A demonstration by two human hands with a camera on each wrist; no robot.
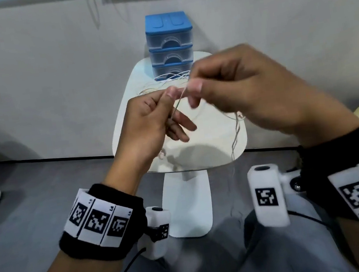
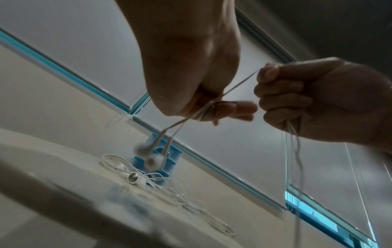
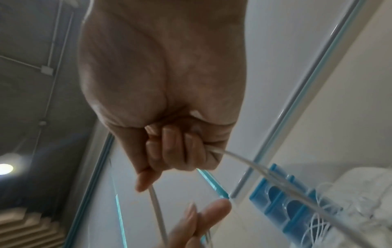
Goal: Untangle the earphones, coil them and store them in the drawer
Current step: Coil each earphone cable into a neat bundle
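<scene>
Standing at the white table's point(image 1: 123, 111) far edge, the blue drawer unit point(image 1: 170, 41) backs a loose earphone tangle point(image 2: 135, 177), while left hand point(image 1: 147, 126) and right hand point(image 1: 243, 86) pinch a white earphone cord point(image 2: 239, 83) above it, earbuds point(image 2: 148, 156) dangling.

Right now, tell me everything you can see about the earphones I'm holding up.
The earphones are white, with a thin, plastic-looking cord and two rounded buds dangling below the left hand, which pinches the cord. It runs taut to the right hand, whose fingers curl round it; the rest hangs down in loose strands. They are held above the table, and not yet coiled.
</scene>
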